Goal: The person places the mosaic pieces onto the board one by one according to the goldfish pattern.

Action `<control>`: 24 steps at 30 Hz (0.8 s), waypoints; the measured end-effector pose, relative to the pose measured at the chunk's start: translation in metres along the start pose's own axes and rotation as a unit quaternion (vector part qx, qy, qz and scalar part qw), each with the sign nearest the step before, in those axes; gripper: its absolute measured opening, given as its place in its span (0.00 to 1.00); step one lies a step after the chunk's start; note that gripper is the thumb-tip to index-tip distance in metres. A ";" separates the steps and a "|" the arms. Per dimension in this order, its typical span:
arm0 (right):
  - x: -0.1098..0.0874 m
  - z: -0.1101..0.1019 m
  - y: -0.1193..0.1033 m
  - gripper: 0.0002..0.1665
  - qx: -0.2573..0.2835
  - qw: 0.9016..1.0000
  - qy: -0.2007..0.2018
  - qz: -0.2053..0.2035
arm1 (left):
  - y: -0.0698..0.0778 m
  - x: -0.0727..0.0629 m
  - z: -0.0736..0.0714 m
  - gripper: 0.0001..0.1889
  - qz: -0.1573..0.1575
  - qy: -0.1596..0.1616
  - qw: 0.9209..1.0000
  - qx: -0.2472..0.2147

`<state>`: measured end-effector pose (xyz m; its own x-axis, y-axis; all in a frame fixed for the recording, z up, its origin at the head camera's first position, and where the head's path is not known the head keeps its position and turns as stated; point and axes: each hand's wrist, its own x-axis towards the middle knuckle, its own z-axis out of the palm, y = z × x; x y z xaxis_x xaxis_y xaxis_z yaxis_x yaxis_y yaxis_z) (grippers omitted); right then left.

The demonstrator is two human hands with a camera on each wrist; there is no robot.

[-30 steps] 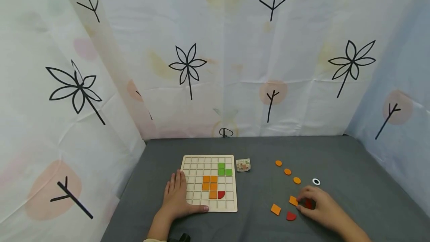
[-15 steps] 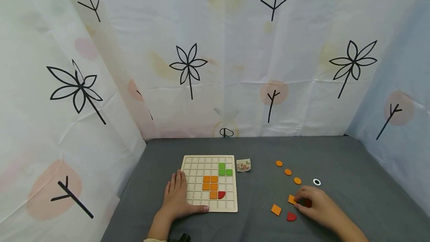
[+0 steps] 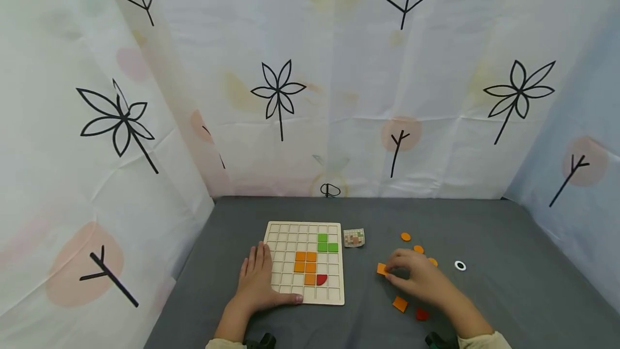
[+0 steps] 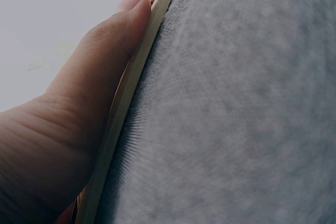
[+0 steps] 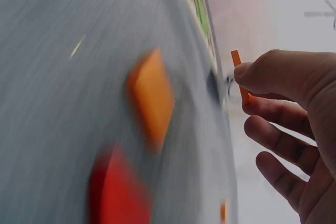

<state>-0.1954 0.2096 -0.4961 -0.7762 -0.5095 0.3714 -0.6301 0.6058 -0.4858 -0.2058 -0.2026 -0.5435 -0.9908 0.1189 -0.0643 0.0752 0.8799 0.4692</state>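
Note:
My right hand pinches an orange square tile between thumb and index finger. The right wrist view shows this tile edge-on, with the other fingers loosely bent behind it. My left hand rests at the near-left corner of a wooden grid board, fingers straight along the left side. Its thumb lies along the near edge. On the board sit several orange squares, green squares and a red quarter-round tile.
A small pattern card lies right of the board. Several orange discs and a white ring with a dark centre lie at the right. Below my right hand are another orange square and a red piece.
My right hand has picked up the orange square tile and carried it leftward towards the board. My left hand keeps its place on the board. The head view has shifted slightly.

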 end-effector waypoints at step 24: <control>0.109 0.114 -0.066 0.02 -0.006 0.993 -0.074 -0.097 | -0.003 -0.001 0.000 0.87 0.020 0.007 1.000 0.001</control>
<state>-0.2363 0.0445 -0.5133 -0.6293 -0.7008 0.3360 -0.7679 0.4942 -0.4076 -0.2054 -0.2055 -0.5445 -0.9886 0.1468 -0.0324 0.1146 0.8753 0.4699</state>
